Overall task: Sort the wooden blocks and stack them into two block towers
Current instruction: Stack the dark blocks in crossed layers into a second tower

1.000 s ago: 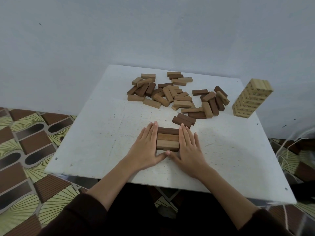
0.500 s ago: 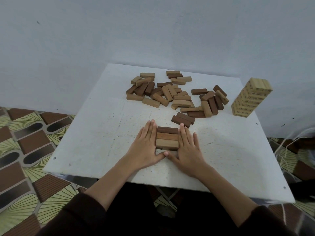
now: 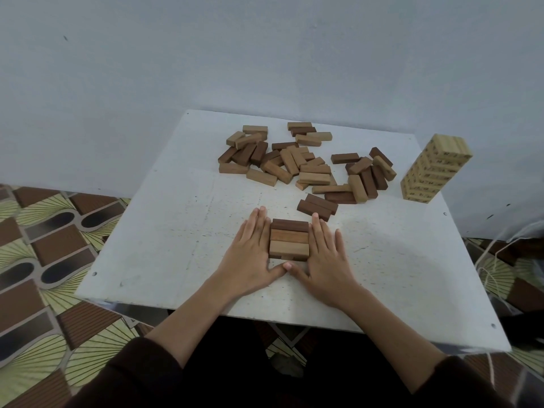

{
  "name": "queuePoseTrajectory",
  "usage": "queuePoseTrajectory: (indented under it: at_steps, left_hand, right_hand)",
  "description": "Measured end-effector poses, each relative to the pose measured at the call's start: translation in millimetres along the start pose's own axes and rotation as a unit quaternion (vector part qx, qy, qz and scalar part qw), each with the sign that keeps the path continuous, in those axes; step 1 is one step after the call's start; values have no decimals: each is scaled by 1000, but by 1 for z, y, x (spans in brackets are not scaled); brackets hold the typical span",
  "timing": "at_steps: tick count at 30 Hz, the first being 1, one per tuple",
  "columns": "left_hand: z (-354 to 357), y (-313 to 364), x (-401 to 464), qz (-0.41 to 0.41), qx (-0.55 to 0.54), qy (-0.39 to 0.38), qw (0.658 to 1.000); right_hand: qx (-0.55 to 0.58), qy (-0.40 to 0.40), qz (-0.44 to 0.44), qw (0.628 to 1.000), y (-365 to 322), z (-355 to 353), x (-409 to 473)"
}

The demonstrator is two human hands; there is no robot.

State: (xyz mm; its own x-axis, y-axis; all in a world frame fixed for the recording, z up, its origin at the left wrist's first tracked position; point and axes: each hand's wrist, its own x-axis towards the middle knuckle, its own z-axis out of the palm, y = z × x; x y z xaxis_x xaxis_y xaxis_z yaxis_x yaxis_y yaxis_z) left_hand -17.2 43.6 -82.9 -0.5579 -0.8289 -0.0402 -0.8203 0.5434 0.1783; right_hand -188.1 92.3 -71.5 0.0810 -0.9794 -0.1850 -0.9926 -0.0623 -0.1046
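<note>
**Squaring the base of the second tower**

Your left hand [image 3: 250, 254] and right hand [image 3: 325, 260] lie flat on the surface [image 3: 176, 231], fingers straight and pointing away from you, one against each end of the small stack [image 3: 289, 241]. Neither hand grips anything; the palms press inward and the thumb tips meet just in front of the stack's near edge.

The stack sits between your hands, near the front middle of the surface. Its top layer shows three blocks side by side, dark at the back and lighter toward you, with their long axes running left to right, so each hand bears on the block ends. A lower layer peeks out beneath the near edge; you cannot tell how many layers there are.

The next blocks lie ahead of you. Two dark blocks [image 3: 317, 207] rest as a pair just beyond your right fingertips, their long axis angled from near-left to far-right. Your right hand is clearly the nearer one, so it looks the natural hand to reach for them. Further back, the loose pile [image 3: 300, 166] of mixed dark and light blocks spreads across the far half.

The finished pale tower [image 3: 435, 169] stands at the far right edge, well apart from both hands. The second tower looks barely begun.
</note>
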Motion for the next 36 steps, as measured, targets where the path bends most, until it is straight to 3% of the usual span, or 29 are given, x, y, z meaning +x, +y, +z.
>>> queuePoseTrajectory:
  at_steps: [36]
  left_hand:
    - [0, 0, -1, -10, -21, -13, 1000]
  right_hand:
    - [15, 14, 6, 1000, 1, 3, 2]
